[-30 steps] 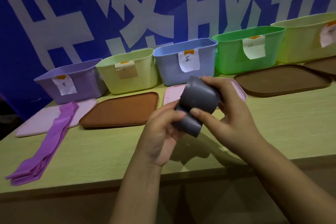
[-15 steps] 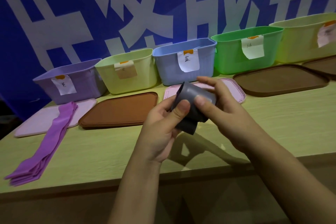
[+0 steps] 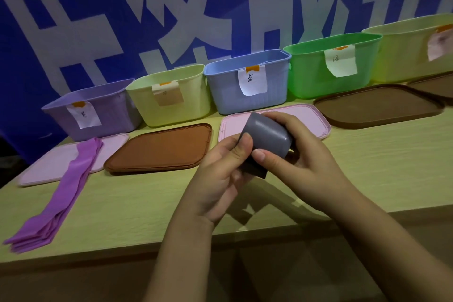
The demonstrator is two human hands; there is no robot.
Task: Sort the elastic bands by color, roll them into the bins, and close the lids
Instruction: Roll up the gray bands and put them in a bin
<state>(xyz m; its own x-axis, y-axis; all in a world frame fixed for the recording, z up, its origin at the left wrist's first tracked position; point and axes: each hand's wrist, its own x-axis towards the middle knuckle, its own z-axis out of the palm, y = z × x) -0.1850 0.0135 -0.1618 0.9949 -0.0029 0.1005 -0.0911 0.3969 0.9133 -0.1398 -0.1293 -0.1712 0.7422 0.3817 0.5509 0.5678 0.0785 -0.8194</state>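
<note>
A grey elastic band (image 3: 267, 135), wound into a thick roll, is held above the table's middle. My left hand (image 3: 218, 174) pinches its loose lower end with thumb and fingers. My right hand (image 3: 301, 154) curls round the roll, thumb on its front. A stack of purple bands (image 3: 61, 193) lies flat at the left, its far end on a pink lid (image 3: 44, 167). Labelled open bins line the back: purple (image 3: 103, 115), pale yellow-green (image 3: 191, 95), blue (image 3: 225, 91), green (image 3: 308, 76) and another yellow-green one (image 3: 402, 56).
Lids lie flat in front of the bins: a brown one (image 3: 161, 149), a pink one (image 3: 313, 120) behind my hands, and two more brown ones (image 3: 377, 105) at the right. The wooden table's front edge (image 3: 98, 252) runs below my wrists. A blue and white banner hangs behind.
The grey roll has turned a little in my hands and my left thumb has shifted up onto its end. Both hands have stayed over the same spot.
</note>
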